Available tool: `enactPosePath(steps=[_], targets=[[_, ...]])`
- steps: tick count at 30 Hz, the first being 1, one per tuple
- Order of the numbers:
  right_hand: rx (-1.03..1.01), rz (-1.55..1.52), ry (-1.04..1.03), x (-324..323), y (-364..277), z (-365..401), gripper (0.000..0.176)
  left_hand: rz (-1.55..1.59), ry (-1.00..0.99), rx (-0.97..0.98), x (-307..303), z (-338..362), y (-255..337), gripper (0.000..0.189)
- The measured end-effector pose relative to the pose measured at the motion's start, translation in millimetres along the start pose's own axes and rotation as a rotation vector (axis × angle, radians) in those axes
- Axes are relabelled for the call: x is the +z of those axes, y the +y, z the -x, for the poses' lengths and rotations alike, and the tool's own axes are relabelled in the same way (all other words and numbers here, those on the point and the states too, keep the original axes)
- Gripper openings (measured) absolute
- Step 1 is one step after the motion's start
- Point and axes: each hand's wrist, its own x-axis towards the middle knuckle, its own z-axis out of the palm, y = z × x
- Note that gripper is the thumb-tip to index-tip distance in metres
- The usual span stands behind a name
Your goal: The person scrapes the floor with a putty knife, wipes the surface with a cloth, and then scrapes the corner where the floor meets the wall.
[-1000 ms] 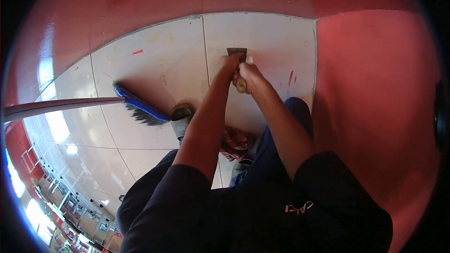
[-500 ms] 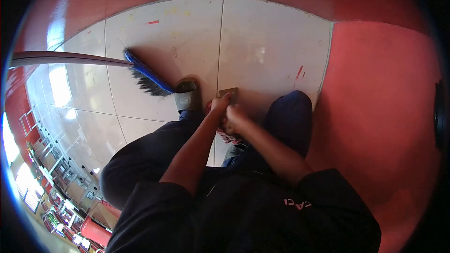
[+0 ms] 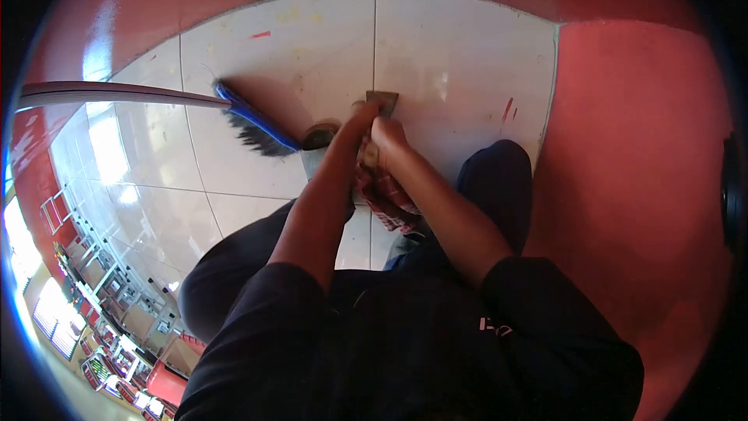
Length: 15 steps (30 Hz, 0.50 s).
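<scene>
Both hands are close together over the white tiled floor between my knees. A scraper [image 3: 384, 99] with a flat, wide metal blade reaches out ahead of them, its blade at the tiles. My right hand [image 3: 389, 136] is wrapped around its handle, and my left hand [image 3: 365, 116] grips it just behind the blade, with the fingers partly hidden. Below the hands hangs a red checked cloth [image 3: 389, 199], bunched near the handle end; what holds it is hidden.
A broom [image 3: 253, 119] with a blue head and dark bristles rests left of my sandal [image 3: 318, 138]. Red paint marks [image 3: 508, 109] dot the tiles [image 3: 460, 54]. A red wall [image 3: 623, 132] borders the right. Chairs and tables [image 3: 109, 281] stand far left.
Both hands have moved forward with the scraper, away from my body. More of the checked cloth now shows behind them. The view has shifted slightly; the broom has stayed put.
</scene>
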Motion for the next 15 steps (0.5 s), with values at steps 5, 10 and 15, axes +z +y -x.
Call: enactPosePath(steps=[5, 10, 15], targets=[[0.041, 0.028, 0.019, -19, 12, 1, 0.019, -0.125, 0.028, 0.209, 22, -33, -30, 0.053], [0.013, -0.018, 0.025, -13, -9, -5, 0.019, 0.010, -0.113, 0.110, 13, -34, -4, 0.060], [0.010, 0.006, -0.014, -28, -8, -8, 0.022, -0.018, 0.101, 0.300, 32, -42, -9, 0.054]])
